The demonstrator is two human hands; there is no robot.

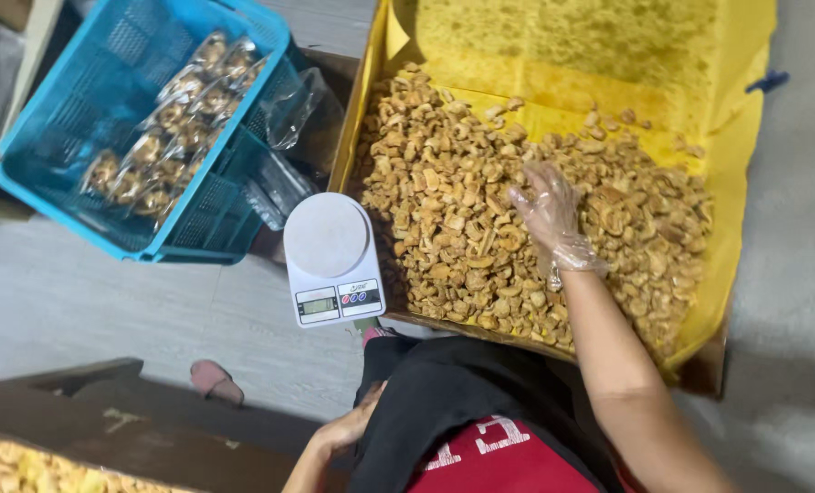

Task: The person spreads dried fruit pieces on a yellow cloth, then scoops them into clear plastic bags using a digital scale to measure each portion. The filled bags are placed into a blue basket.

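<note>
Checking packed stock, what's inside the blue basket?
The blue basket holds a row of clear sealed bags of golden snacks. Whatever lies beneath those bags is covered.

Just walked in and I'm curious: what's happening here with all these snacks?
A person sits over a large box lined with yellow paper, heaped with golden fried snack pieces. Their right hand, in a thin clear plastic glove, reaches into the pile with fingers spread. The left hand rests bare near their lap, holding nothing. A white kitchen scale sits empty beside the box, and a blue basket to the left holds filled clear bags of the snack.
</note>
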